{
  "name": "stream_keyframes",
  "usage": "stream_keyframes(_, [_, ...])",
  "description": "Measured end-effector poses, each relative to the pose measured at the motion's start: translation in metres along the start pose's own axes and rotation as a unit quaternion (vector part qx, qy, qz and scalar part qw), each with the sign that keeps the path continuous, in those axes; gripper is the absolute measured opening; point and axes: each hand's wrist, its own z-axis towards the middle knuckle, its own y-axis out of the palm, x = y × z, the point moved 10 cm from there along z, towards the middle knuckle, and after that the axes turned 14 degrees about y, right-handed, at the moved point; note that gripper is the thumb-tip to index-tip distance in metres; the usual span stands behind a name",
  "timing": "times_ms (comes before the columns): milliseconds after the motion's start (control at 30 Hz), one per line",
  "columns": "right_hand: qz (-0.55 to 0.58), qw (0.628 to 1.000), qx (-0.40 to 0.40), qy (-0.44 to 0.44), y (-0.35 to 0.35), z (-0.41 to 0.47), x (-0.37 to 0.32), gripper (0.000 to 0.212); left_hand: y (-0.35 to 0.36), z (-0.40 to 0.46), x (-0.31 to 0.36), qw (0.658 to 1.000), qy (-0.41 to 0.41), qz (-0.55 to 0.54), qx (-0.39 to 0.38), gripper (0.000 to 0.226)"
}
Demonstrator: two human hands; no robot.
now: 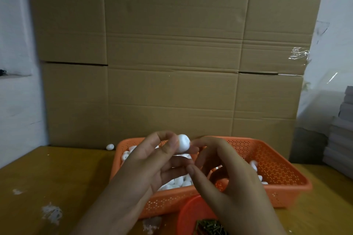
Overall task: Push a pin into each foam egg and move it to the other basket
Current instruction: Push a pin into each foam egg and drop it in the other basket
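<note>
My left hand [152, 164] pinches a white foam egg [183, 143] between thumb and fingertips, held above the orange basket [277, 170]. My right hand [227, 175] is beside it, its fingertips touching the egg's right side; any pin between them is hidden. The basket holds several white foam eggs [177, 183]. A small orange dish [191, 213] in front of the basket holds a heap of dark pins [210, 227]. Only one basket is in view.
One loose foam egg [110, 146] lies on the wooden table [57, 177] left of the basket. A large cardboard sheet [172, 63] stands upright behind. Grey stacked boards [342, 135] sit at the right. White foam crumbs [51, 212] lie on the table's left.
</note>
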Motion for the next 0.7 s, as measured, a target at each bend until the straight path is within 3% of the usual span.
stream_keyframes(200, [-0.033, 0.998, 0.036, -0.026, -0.003, -0.001, -0.004, 0.030, 0.004, -0.001, 0.001, 0.999, 0.014, 0.038, 0.012, 0.042])
stream_keyframes(367, [-0.067, 0.997, 0.023, -0.026, 0.002, -0.002, -0.003, 0.044, 0.007, -0.002, 0.008, 0.996, 0.020, 0.079, -0.020, 0.037])
stream_keyframes(533, [-0.071, 0.997, -0.017, -0.017, 0.012, -0.001, 0.004, 0.053, 0.026, -0.006, 0.005, 0.984, 0.013, 0.140, -0.109, 0.035])
stream_keyframes(700, [-0.017, 0.999, -0.039, 0.030, 0.012, 0.000, 0.018, 0.061, 0.017, -0.003, 0.015, 0.981, 0.052, 0.182, -0.043, 0.028])
